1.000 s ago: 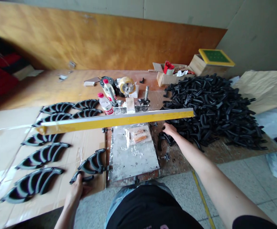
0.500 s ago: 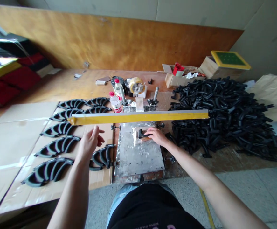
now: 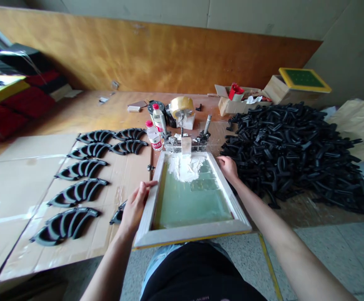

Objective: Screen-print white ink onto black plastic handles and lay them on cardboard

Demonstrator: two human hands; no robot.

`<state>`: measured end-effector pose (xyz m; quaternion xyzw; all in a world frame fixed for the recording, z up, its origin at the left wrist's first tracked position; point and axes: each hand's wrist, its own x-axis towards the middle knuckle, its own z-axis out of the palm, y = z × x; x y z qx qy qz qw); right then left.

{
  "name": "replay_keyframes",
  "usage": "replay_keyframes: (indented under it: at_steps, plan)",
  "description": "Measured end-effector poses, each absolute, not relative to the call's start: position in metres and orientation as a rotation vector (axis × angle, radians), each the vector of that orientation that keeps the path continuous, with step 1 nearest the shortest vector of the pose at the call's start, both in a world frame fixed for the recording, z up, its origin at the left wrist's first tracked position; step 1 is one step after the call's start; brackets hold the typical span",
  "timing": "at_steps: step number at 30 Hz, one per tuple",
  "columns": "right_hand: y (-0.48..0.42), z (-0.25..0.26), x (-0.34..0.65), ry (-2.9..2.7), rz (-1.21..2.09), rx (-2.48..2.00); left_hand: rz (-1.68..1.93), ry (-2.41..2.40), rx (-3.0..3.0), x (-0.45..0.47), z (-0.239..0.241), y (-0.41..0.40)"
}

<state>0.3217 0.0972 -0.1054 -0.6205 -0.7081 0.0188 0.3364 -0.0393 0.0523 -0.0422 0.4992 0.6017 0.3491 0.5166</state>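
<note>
A screen-printing frame (image 3: 192, 237) with a pale wooden border and greenish mesh (image 3: 188, 207) lies lowered over the metal base plate. White ink (image 3: 184, 169) is smeared over the far part of the mesh, below an upright pale squeegee-like block (image 3: 186, 145). My left hand (image 3: 134, 205) is at the frame's left side, its index finger stretched out and touching the border. Beside the far right corner is my right hand (image 3: 228, 168), fingers partly extended near the border; whether they touch it is unclear. The black part on the plate is hidden under the screen.
Curved black handles (image 3: 72, 225) lie in fanned rows on cardboard at left. A large heap of black handles (image 3: 288, 154) covers the right side. Behind the frame stand two red-capped bottles (image 3: 154, 136), a tape roll (image 3: 182, 106) and clamp posts (image 3: 207, 124). An open carton (image 3: 227, 106) sits farther back.
The raised screen frame has swung down flat over the plate, covering the black part. My right hand has left that part and moved right; my left hand has come right to the frame's edge.
</note>
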Motion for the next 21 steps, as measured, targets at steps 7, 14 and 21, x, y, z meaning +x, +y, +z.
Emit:
replay_keyframes:
  at_steps: [7, 14, 21]
  plan:
    - [0.162, -0.075, 0.250, -2.081, 0.165, -1.570, 0.761, 1.449, 1.093, -0.037, -0.133, 0.041]
    - [0.126, -0.084, 0.230, -2.562, 0.193, -1.348, 0.739, 1.423, 1.062, -0.039, -0.139, 0.041]
    - [0.110, -0.074, 0.246, -2.657, 0.332, -1.133, 0.748, 1.425, 1.064, -0.037, -0.135, 0.041]
